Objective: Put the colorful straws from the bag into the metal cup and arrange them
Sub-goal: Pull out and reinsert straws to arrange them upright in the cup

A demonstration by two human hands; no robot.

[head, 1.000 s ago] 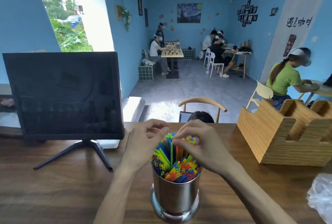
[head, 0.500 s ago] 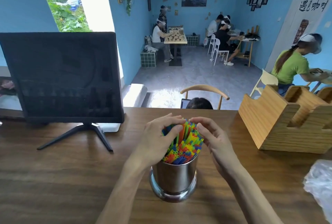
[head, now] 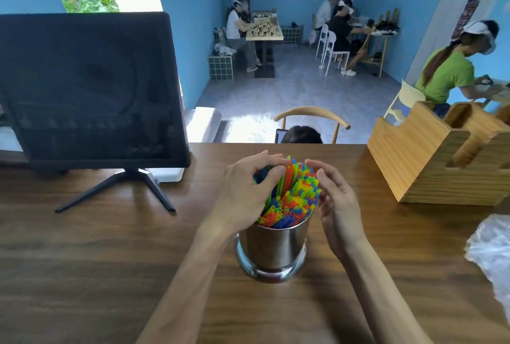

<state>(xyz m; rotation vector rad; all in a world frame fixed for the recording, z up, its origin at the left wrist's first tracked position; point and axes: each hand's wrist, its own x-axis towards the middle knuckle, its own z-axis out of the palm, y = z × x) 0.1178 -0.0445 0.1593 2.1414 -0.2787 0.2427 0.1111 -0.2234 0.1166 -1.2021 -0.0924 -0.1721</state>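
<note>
Nearby: monitor (head: 88, 86) left | wooden organizer (head: 430, 161) right | plastic bag (head: 494, 255) right edge

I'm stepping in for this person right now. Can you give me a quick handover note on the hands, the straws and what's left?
Left hand: fingers curled over the straws, pressing their left side.
Right hand: open, cupping the bundle's right side.
The straws stand in the metal cup mid-table, leaning away from you.
The plastic bag lies at the right edge.
Done: straws loaded.
Left: even out and straighten the bundle.
</note>
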